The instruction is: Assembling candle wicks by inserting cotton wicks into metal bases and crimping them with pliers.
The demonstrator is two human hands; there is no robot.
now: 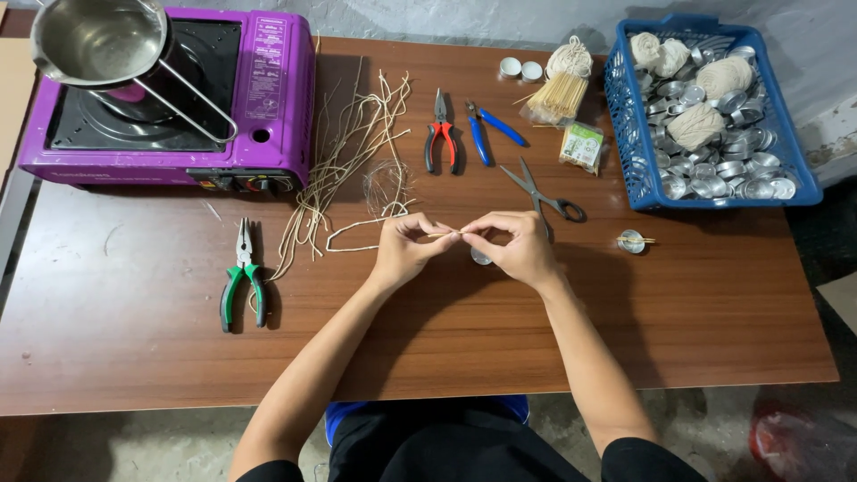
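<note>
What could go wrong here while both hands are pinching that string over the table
The string pinched between left hand and right hand trails toward the loose strand pile; it might snag. The open scissors lie just beyond the right hand, so a knuckle could catch a blade.

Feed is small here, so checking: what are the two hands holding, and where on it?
Both the left hand and right hand pinch one thin pale waxed string at its end, fingertips meeting above the brown wooden table.
</note>
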